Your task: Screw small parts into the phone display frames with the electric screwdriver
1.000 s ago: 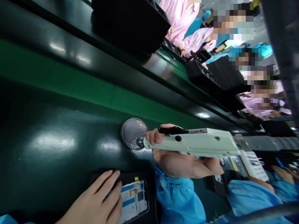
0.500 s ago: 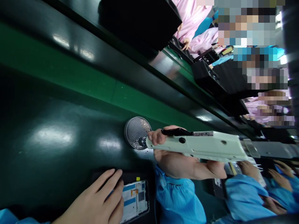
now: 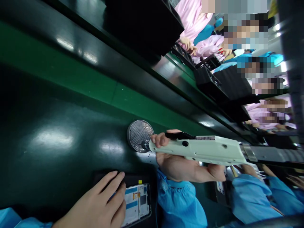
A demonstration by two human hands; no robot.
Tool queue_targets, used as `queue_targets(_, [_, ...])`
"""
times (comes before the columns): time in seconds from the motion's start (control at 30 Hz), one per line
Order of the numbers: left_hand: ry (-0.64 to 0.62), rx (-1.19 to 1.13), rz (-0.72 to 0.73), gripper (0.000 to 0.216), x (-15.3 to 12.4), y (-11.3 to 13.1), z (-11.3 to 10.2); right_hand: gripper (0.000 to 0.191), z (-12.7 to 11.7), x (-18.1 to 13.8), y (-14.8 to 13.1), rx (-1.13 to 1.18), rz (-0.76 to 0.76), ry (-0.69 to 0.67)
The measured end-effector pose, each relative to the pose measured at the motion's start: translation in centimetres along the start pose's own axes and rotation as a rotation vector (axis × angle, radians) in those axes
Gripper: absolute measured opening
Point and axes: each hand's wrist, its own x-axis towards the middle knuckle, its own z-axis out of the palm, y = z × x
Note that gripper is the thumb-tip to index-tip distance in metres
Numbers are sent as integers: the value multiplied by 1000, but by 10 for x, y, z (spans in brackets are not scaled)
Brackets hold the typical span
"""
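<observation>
My right hand (image 3: 185,166) is wrapped round a pale green electric screwdriver (image 3: 201,148), held level above the dark bench. Its tip rests at the edge of a round perforated metal dish (image 3: 139,134). My left hand (image 3: 97,204) lies flat, fingers stretched, on a black tray (image 3: 133,179) at the bottom. Beside its fingertips lies an open phone frame (image 3: 137,204) with white and blue parts and a small yellow tab. Both my sleeves are blue.
A green conveyor strip (image 3: 83,84) runs diagonally behind the bench. Black bins (image 3: 147,22) line the far side. Several people in pink and blue coats (image 3: 201,34) work at the upper right; another person's blue sleeve (image 3: 251,196) is at the lower right.
The view has shifted slightly. The screwdriver stays at the dish and my left hand stays on the tray.
</observation>
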Motion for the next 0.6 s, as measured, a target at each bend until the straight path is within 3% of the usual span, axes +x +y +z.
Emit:
queue_targets(0.2, [12,-2,-9,27,1,1,-2,68,4,0,-2,-5,1,23])
queue_targets(0.4, [9,0,-9,30,1,1,-1,79,2,-1,0,-19,-2,26])
queue_targets(0.6, [-42,-31,-29,40,6,0,-13,59,2,-9,-33,-102,-22,80])
